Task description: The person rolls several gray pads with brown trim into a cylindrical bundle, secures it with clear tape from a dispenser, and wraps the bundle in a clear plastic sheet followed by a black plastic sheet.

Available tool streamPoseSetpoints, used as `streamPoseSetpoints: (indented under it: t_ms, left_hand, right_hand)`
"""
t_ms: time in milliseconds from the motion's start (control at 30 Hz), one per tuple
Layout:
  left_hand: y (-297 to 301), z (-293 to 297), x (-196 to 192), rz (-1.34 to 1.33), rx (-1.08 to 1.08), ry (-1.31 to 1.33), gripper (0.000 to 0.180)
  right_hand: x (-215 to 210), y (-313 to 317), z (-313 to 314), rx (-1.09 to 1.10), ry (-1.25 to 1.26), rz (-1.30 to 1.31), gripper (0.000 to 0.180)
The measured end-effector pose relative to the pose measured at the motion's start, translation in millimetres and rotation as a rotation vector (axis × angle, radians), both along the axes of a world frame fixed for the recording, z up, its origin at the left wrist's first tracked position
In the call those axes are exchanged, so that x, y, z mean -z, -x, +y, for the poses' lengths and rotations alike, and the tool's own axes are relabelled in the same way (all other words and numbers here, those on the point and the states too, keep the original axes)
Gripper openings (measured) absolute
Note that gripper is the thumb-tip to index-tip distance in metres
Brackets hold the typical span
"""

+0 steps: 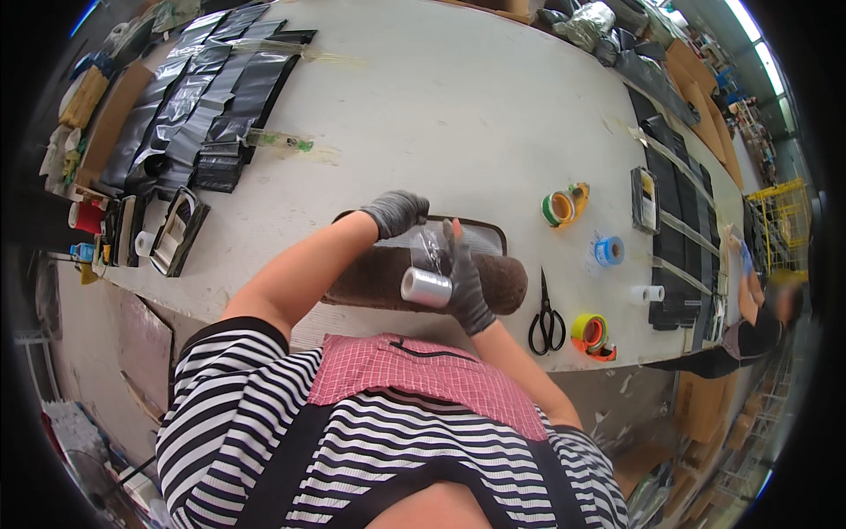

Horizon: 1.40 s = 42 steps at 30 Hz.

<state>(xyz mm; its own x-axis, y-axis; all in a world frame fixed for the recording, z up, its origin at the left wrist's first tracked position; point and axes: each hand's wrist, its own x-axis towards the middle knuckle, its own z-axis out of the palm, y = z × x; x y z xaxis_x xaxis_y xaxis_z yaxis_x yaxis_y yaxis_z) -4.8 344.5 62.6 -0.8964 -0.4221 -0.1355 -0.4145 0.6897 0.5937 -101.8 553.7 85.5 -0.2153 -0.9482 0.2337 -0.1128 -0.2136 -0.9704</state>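
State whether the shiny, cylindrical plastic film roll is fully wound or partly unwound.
Partly unwound: a transparent strip rises from the roll toward the grey-gloved left hand.

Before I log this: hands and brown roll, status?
Right hand holding clear film roll; left hand near unwound film. Brown roll on table. Scissors to its right.

Remote view: the right hand [469,291] and tape roll [426,288] hide part of the brown bundle [374,275] from me; a far-right person's head [784,298] appears blurred.
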Motion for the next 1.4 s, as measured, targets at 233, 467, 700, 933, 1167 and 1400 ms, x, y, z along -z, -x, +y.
streamPoseSetpoints:
  t_ms: [233, 467, 700, 933, 1167, 1400]
  left_hand:
    - [15.6, 18.4, 39.5, -0.242, 0.482, 0.271, 0.019]
    - [-19.4, 16.9, -56.5, -0.346, 0.027, -0.171, 0.032]
    - [-69.8, 109.9, -17.0, -0.147, -0.091, 0.754, 0.096]
    - [-18.5, -14.7, -80.7, -0.384, 0.027, -0.314, 0.062]
    - [-11.3, 0.7, -59.4, -0.197, -0.043, 0.339, 0.106]
    - [8.8, -37.6, -49.6, -0.210, -0.152, 0.317, 0.083]
  right_hand:
    - [21.2, 0.0, 19.1, 0.049, -0.122, 0.037, 0.081]
    - [7.6, 28.7, -35.8, 0.066, -0.077, 0.309, 0.029]
    - [12.4, 45.5, -69.0, -0.056, -0.176, 0.368, 0.028]
    - [-3.7, 21.9, -43.8, 0.008, 0.067, 0.260, 0.037]
    - [14.7, 82.1, -144.2, 0.015, -0.132, 0.163, 0.023]
    - [-19.0, 78.2, -145.5, -0.038, 0.122, 0.388, 0.028]
